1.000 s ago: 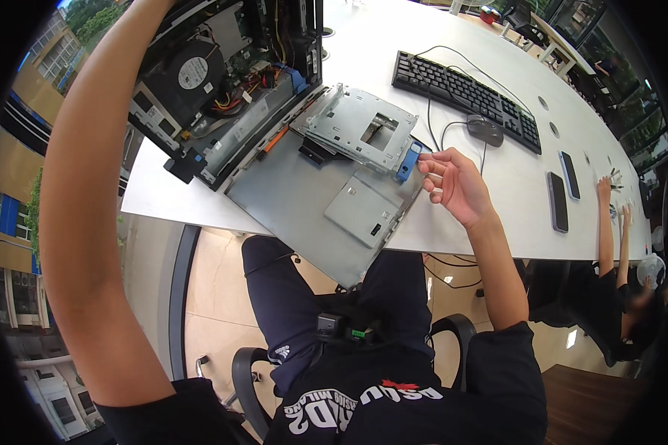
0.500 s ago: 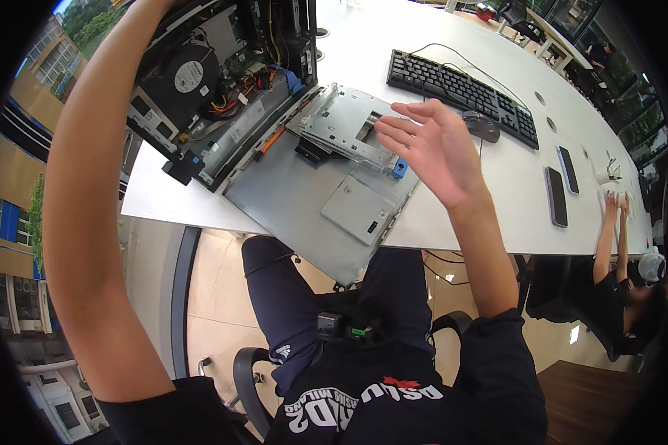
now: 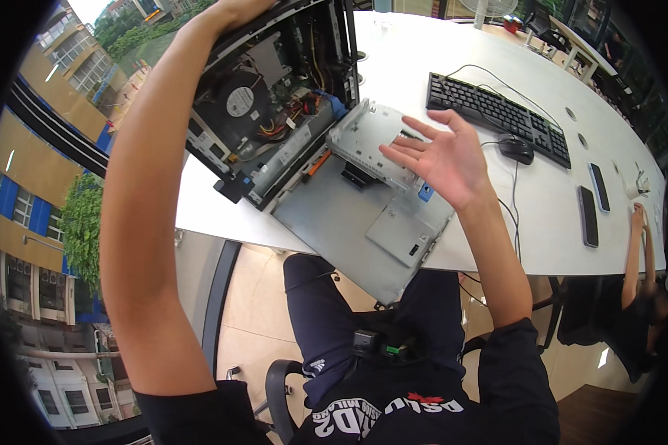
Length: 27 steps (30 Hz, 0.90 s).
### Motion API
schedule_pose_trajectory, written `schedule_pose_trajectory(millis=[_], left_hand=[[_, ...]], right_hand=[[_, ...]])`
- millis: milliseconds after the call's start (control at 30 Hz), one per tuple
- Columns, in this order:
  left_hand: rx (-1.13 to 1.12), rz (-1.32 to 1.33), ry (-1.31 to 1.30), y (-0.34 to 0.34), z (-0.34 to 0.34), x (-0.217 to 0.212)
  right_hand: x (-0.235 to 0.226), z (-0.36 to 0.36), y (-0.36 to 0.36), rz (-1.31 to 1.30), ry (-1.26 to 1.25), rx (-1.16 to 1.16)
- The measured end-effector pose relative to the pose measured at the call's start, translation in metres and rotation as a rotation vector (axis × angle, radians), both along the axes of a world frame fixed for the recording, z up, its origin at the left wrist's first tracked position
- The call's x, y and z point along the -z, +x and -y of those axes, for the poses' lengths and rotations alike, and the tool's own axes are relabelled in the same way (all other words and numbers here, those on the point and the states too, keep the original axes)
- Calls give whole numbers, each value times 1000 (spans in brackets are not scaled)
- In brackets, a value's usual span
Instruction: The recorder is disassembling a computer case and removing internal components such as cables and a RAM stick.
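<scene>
An opened desktop computer case stands at the table's left, its fan, wiring and boards exposed. At the top of the view my left hand holds the case by its upper edge; the fingertips are out of sight. My right hand is open, palm turned up, fingers spread, with nothing in it. It hovers over the right end of a silver metal drive bracket, partly covering it; I cannot tell whether they touch. Below the bracket lies a flat metal side panel, jutting over the table's front edge. An orange cable shows beside the case.
A black keyboard and a mouse lie on the white table beyond my right hand, their cords trailing. Two dark phones lie farther right. Another person's arms rest at the far-right table edge. Windows border the left.
The whole view has shifted, so everything sits farther right and slightly lower. My left hand has come into sight on the case. My right hand's fingers have spread and its palm turned up more.
</scene>
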State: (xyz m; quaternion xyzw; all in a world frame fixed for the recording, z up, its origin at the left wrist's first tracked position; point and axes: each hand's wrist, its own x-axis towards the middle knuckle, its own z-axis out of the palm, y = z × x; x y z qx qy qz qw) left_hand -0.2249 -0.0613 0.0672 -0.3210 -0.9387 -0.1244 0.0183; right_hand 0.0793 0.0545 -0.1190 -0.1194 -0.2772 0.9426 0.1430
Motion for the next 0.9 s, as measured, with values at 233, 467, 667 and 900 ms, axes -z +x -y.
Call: schedule_pose_trajectory(millis=[233,467,667,900], left_hand=[[217,-41,-109,-57,9,4],[222,-175,-122,-52,-8,14],[175,-105,-59,-42,6,6],[180,-125,-76,-27,5,6]], right_hand=[[-52,21,-22,-257,-17,41],[-74,20,-44,-341,-36,91],[-78,27,-58,-443,-149,21],[-79,22,-67,-506,-149,52]])
